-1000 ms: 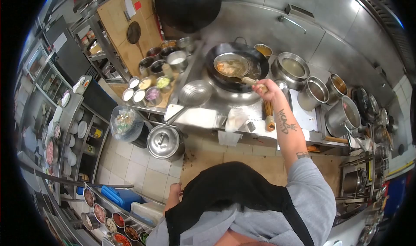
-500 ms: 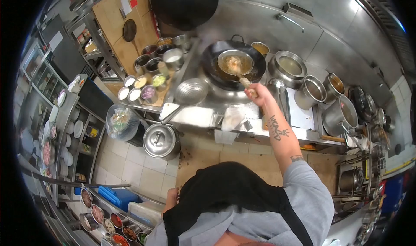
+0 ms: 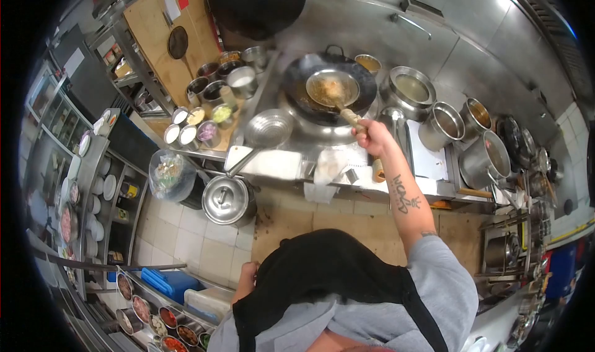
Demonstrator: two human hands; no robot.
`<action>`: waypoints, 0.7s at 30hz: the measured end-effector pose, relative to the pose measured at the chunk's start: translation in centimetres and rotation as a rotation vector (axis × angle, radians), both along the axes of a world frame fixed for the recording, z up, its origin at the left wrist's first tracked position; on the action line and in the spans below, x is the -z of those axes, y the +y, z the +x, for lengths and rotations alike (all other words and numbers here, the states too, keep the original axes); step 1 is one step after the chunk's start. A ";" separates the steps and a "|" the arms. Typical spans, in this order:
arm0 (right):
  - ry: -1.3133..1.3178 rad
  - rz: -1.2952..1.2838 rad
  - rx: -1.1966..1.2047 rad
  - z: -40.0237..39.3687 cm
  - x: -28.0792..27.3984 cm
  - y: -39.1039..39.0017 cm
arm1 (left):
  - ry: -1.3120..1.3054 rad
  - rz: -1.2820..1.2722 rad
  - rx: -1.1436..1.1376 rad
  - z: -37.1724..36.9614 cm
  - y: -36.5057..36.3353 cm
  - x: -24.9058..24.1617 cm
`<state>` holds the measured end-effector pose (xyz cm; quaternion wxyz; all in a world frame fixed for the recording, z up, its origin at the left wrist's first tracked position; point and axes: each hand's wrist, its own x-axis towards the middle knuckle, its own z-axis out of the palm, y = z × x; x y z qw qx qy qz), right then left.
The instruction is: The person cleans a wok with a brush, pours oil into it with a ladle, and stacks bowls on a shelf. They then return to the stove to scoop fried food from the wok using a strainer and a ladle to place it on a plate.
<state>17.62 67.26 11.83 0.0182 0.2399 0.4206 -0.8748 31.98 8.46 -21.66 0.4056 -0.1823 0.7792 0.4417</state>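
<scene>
Steel stovetop, perforated ladle beside the wok

Fairly bright, even light fills the kitchen. A white glare spot sits on the steel wall at upper right, and softer highlights shine on the pot lid. The hanging wok looks almost black. The food in the strainer is blurred. Fisheye distortion bends the shelves at left; the picture's corners are black.
</scene>
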 end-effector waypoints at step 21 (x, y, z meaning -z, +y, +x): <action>-0.009 0.061 0.026 1.2 0.2 -0.2 | 0.218 0.259 0.193 1.6 -2.6 2.6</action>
